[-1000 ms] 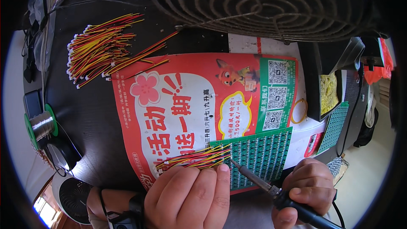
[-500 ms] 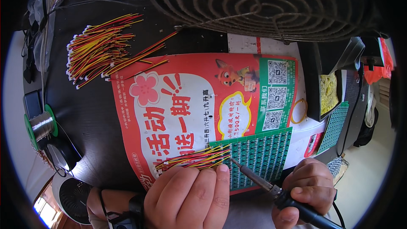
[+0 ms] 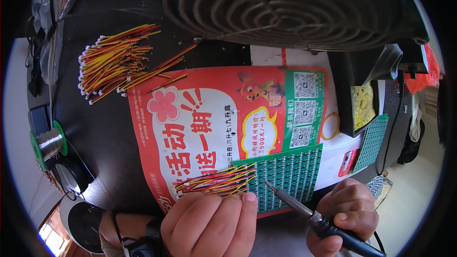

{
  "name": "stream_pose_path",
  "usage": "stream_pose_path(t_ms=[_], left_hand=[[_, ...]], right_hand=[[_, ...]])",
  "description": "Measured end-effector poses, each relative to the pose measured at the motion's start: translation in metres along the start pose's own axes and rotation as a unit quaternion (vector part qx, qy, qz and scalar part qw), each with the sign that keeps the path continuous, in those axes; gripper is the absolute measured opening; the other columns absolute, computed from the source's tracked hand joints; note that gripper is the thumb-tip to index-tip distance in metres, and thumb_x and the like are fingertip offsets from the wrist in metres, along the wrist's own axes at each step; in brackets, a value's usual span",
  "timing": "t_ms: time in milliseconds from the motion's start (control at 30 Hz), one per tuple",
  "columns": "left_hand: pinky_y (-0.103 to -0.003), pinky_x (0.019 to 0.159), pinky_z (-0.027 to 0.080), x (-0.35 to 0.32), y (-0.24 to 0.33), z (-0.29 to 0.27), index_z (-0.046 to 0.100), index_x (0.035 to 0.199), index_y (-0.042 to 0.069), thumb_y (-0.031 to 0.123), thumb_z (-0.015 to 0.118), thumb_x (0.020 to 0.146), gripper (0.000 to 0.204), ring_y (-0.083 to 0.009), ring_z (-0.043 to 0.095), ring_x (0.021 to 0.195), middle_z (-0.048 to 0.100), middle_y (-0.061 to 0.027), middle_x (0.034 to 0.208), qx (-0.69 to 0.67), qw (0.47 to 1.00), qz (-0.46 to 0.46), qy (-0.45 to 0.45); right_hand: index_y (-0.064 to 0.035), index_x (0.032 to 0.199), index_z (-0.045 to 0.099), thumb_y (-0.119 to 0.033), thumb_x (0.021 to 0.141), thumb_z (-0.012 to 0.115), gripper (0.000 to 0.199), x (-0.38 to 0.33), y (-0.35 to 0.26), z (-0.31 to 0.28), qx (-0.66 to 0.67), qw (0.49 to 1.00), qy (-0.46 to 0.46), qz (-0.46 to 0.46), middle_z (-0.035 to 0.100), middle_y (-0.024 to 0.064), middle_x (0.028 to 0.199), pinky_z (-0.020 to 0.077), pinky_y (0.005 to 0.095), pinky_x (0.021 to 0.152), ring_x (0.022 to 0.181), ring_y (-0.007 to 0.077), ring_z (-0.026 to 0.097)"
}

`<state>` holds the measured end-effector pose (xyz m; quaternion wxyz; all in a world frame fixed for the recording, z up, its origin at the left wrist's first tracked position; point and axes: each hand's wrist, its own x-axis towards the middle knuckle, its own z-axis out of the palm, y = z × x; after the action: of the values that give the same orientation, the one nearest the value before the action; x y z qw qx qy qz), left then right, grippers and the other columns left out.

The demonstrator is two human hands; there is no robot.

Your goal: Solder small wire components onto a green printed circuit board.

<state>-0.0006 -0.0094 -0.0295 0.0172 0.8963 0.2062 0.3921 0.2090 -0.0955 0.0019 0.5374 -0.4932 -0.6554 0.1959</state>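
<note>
A green circuit board panel (image 3: 290,176) lies before me, with a row of red, yellow and black wires (image 3: 214,181) across its left part. My left hand (image 3: 209,223) is closed, its fingertips pressed together at the near side of these wires; what lies under the fingers is partly hidden. My right hand (image 3: 345,214) grips a soldering iron (image 3: 314,217) by its black handle. The iron's tip points left over the board, a short way right of the wire ends and apart from them.
A heap of red and yellow wires (image 3: 114,62) lies far left, above a printed red mat (image 3: 190,81). A solder spool (image 3: 50,143) stands at the left. A fan grille (image 3: 285,14) hangs across the top. On the right are a yellow sponge (image 3: 363,107) in a black holder and another board panel (image 3: 372,143).
The iron's tip has drawn back from the wire ends, slightly right and down. My left hand keeps its place at the wires. The whole view has shifted a little.
</note>
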Motion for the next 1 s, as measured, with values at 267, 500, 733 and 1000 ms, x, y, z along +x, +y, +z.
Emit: stream_pose_path(t_ms=[267, 500, 733, 1000], left_hand=[[-0.028, 0.058, 0.047, 0.034, 0.053, -0.007, 0.072, 0.092, 0.001, 0.004, 0.073, 0.081, 0.011, -0.0179, 0.061, 0.072, 0.067, -0.0054, 0.081, 0.003, 0.971, -0.229, 0.075], [-0.028, 0.061, 0.047, 0.016, -0.003, -0.033, 0.073, 0.095, 0.003, 0.005, 0.073, 0.083, 0.013, -0.0164, 0.06, 0.075, 0.068, -0.0047, 0.086, -0.022, 0.992, 0.117, -0.036], [-0.027, 0.062, 0.048, 0.016, 0.009, -0.023, 0.073, 0.093, 0.002, 0.006, 0.069, 0.085, 0.01, -0.017, 0.061, 0.076, 0.069, -0.0059, 0.086, -0.033, 0.997, 0.072, 0.019], [-0.027, 0.06, 0.048, 0.016, 0.011, -0.022, 0.073, 0.091, 0.0, 0.007, 0.064, 0.086, 0.012, -0.018, 0.062, 0.075, 0.07, -0.0077, 0.084, -0.044, 0.997, 0.054, 0.02]], right_hand=[[0.0062, 0.124, 0.049, -0.03, 0.097, 0.065, 0.049, 0.002, 0.021, 0.012, 0.11, 0.968, 0.07, -0.215, 0.06, 0.0129, 0.063, 0.0399, 0.0294, 0.039, 0.047, 0.018, 0.054], [-0.0085, 0.11, 0.047, -0.008, 0.083, 0.076, 0.04, 0.015, 0.0, 0.0, 0.054, 0.996, -0.059, -0.033, 0.067, 0.0137, 0.078, 0.0498, 0.0311, 0.05, 0.061, 0.0225, 0.063], [-0.0131, 0.115, 0.043, 0.007, 0.068, 0.082, 0.064, 0.024, -0.001, -0.004, 0.064, 0.987, -0.15, -0.015, 0.069, 0.0191, 0.087, 0.0505, 0.0291, 0.052, 0.068, 0.0258, 0.065], [-0.0134, 0.114, 0.042, 0.011, 0.068, 0.076, 0.063, 0.025, 0.002, -0.001, 0.075, 0.983, -0.164, -0.03, 0.068, 0.0193, 0.089, 0.0503, 0.0297, 0.05, 0.066, 0.0248, 0.063]])
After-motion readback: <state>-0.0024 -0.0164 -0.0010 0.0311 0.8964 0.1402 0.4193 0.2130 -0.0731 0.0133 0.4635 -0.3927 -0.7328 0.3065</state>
